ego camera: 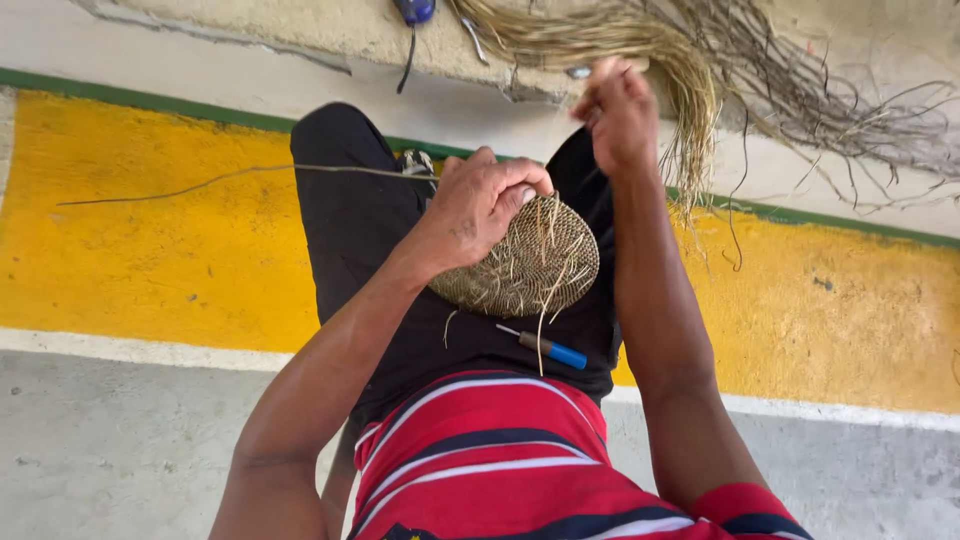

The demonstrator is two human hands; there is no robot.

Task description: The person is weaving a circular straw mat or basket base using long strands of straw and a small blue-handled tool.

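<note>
My left hand point(482, 205) grips the upper edge of a round woven straw disc point(530, 265) held over my lap, with loose straw ends sticking out of it. A long thin fibre point(230, 178) runs from that hand out to the left. My right hand point(618, 112) is raised beyond the disc, fingers pinched on a thin strand near a bundle of pale straw point(640, 60). A small awl with a blue handle point(548, 348) lies on my black trousers just below the disc.
The floor has a yellow painted band point(150, 250) edged with a green line and a white line, then grey concrete point(110, 450). Dark dry twigs point(840, 110) spread at the upper right. A blue-handled tool point(414, 12) lies at the top.
</note>
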